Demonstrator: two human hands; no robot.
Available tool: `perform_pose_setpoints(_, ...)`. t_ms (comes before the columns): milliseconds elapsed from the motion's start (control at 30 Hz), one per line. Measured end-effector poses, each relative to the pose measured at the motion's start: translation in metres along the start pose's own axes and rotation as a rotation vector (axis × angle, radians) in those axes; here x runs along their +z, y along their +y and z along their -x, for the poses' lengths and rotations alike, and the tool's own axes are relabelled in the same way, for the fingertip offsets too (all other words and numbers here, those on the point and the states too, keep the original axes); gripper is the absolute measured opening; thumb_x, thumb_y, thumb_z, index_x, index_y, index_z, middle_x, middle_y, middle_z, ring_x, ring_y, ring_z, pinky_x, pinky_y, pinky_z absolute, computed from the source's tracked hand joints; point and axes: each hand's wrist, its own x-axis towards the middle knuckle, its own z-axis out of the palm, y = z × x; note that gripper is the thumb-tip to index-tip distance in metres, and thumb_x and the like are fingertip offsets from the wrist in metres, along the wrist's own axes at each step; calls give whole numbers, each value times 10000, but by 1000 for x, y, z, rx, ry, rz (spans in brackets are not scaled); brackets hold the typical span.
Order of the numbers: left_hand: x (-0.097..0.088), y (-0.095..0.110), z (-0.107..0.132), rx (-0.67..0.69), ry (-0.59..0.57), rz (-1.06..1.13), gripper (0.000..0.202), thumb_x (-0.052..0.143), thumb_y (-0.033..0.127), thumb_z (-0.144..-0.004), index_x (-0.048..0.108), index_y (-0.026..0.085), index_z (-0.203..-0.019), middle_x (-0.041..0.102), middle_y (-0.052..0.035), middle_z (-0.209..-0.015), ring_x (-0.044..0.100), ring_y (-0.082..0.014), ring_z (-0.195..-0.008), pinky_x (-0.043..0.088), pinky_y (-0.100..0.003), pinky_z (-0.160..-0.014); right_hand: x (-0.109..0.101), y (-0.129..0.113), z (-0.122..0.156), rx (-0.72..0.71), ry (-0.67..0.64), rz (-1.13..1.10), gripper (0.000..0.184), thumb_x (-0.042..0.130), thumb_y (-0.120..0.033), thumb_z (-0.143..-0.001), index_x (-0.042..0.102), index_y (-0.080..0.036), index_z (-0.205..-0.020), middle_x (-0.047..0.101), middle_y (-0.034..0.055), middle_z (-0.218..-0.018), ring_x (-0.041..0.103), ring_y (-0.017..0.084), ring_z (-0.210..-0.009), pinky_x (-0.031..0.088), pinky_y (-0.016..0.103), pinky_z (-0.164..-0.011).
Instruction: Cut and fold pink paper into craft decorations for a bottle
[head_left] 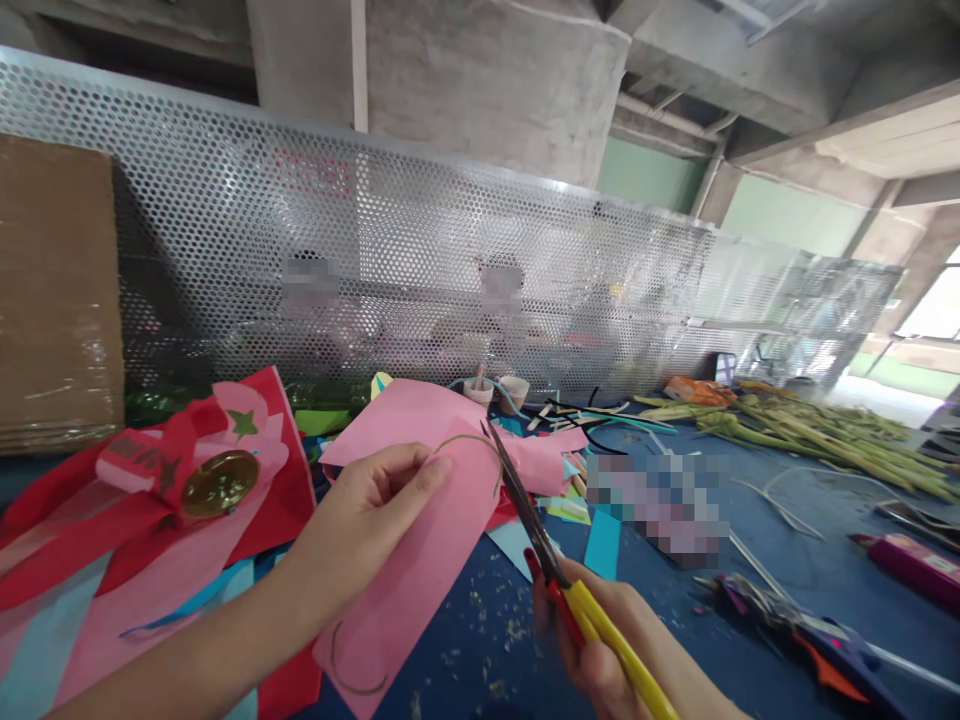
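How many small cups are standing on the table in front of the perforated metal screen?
2. The left cup and the right cup stand side by side just behind the pink paper; others may be hidden.

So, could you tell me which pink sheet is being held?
The middle pink sheet, pinched by the left hand beside the scissors; the far-left one lies untouched.

Matt pink paper sheet (442, 520); scissors (555, 570) metal blades, glossy plastic handles.
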Motion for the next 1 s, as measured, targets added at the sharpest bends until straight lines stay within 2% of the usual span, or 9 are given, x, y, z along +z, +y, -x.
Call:
perform_pose_setpoints(233, -7, 1, -5, 40, -44, -58, 392, 569, 523, -783, 506, 198, -572, 355, 48, -597, 319, -128, -588, 305, -229, -542, 0, -3, 1, 81, -24, -57, 769, 336, -938, -661, 475, -194, -796, 373, -61, -514, 301, 73, -391, 220, 210, -332)
perform_pose_setpoints(367, -12, -1, -9, 57, -51, -64, 358, 598, 498, -771, 575, 204, -567, 435, 32, -586, 392, -141, -591, 347, -233, -542, 0, -3, 2, 86, -14, -29, 772, 320, -938, -670, 487, -193, -789, 384, -58, -508, 322, 77, -390, 224, 213, -339)
perform_pose_setpoints(700, -22, 3, -12, -10, -71, -45, 269, 674, 439, -717, 671, 211, -575, 542, 21, -511, 474, -136, -497, 331, -213, -421, -2, 1, -1, 38, -42, 5, 738, 326, -922, -692, 468, -203, -771, 351, -74, -506, 300, 83, -418, 207, 239, -395)
perform_pose_setpoints(1000, -28, 8, -12, -52, -122, -57, 246, 663, 425, -717, 702, 225, -580, 582, 13, -507, 502, -145, -458, 324, -222, -405, -2, 2, 0, 43, -61, 92, 737, 285, -925, -700, 431, -204, -743, 388, -52, -540, 325, 94, -466, 223, 262, -447)
